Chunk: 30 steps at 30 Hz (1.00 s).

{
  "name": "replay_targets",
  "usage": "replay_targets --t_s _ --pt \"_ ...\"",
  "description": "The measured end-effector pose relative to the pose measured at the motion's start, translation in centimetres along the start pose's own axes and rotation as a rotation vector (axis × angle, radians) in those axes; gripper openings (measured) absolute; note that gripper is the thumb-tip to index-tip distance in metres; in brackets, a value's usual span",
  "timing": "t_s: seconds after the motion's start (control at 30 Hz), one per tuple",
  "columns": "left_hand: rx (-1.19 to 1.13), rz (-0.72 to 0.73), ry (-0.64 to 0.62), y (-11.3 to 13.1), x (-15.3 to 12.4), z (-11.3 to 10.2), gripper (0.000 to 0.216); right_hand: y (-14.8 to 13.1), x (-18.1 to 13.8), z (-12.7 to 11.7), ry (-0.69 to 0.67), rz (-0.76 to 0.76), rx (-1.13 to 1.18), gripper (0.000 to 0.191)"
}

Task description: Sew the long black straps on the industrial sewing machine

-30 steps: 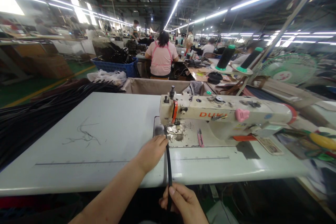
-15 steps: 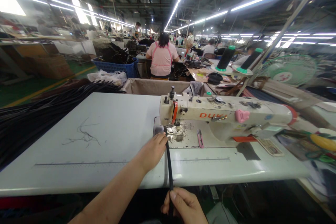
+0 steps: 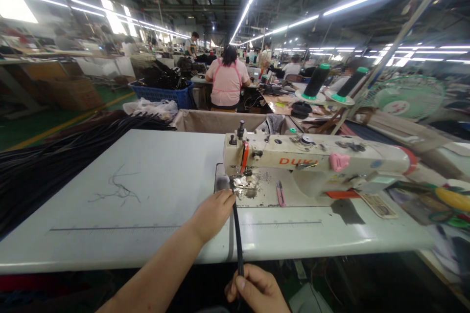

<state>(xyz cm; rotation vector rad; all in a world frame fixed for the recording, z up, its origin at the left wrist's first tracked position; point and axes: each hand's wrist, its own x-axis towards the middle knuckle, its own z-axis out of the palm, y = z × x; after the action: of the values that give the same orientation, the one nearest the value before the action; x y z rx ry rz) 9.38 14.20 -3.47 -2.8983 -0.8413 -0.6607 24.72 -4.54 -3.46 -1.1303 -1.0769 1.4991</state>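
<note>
At nine o'clock from the needle end of the sewing machine, a heap of black strips beside the table; impossible to tell whether sewn or unsewn. Also toward nine, closer in, loose threads on the tabletop. Near eight, the left hand, palm down, fingers together over the black strip just short of the needle end; apparently pressing, but impossible to tell whether gripping too. At six, the strip itself, running from under those fingers over the table's near edge. Between five and six, the right hand, below that edge, pinching the strip between thumb and fingers. Probably partway along this strip: upper part at the needle end, stretch between the hands not yet there; any stitching too small or hidden to judge. Between three and four, pink-handled snips, untouched, on the machine's bed.
</note>
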Motion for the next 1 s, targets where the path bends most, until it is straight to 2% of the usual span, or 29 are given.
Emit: replay_targets --t_s 0.13,0.23,0.4,0.5,1.0 --pt "-0.001 -0.006 0.008 0.1 0.1 -0.3 0.019 0.1 0.0 -0.2 -0.024 -0.069 -0.108 0.044" --pt "-0.012 -0.012 0.003 0.1 0.1 -0.3 0.018 0.2 0.0 -0.2 0.041 -0.102 -0.167 0.042" --pt "-0.015 -0.011 -0.009 0.1 0.0 -0.1 0.019 0.3 0.0 0.5 0.163 0.065 0.001 0.056" --pt "-0.016 -0.013 -0.015 0.2 0.1 -0.2 0.017 0.3 0.1 0.8 0.151 0.073 0.052 0.056" --pt "-0.025 -0.027 0.001 0.1 0.0 0.0 0.019 0.2 -0.2 0.6 0.150 0.051 0.012 0.052"
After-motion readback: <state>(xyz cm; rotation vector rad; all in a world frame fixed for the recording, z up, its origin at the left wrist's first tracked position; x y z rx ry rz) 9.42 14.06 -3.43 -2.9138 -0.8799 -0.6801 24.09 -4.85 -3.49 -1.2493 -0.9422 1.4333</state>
